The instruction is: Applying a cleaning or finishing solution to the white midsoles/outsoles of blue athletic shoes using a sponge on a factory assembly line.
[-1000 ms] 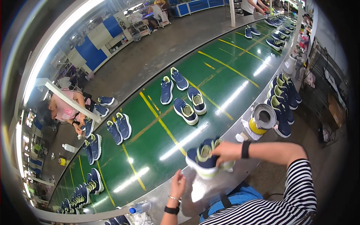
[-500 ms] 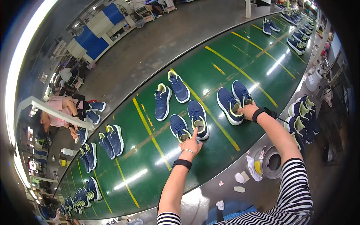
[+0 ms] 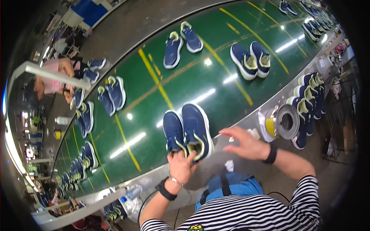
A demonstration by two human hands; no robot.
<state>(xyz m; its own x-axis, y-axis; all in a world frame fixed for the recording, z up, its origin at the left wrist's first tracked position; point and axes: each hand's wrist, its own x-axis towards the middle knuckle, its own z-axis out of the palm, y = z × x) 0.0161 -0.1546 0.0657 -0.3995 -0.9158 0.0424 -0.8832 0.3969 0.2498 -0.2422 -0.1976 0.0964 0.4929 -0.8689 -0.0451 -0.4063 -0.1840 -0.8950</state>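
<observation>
My left hand is closed on the heel ends of a pair of navy sneakers with white soles and pale yellow-green linings. The two shoes sit side by side, toes pointing away from me, over the near edge of the green conveyor belt. My fingers reach into the shoe openings. To the right of that pair is my right hand, open and holding nothing, its fingers spread toward the shoes. Another navy pair lies on the belt farther right, and one more pair rests on its far side.
More navy sneakers line the belt at left. Beside my right arm, a round metal tape dispenser stands near a rack of sneakers. Beyond the belt at left, a person in pink handles shoes. A clear bottle lies by the near edge.
My left hand has drawn the sneaker pair toward me, to the belt's near edge. My right hand has let go of the right-hand pair and pulled back. The view has shifted.
</observation>
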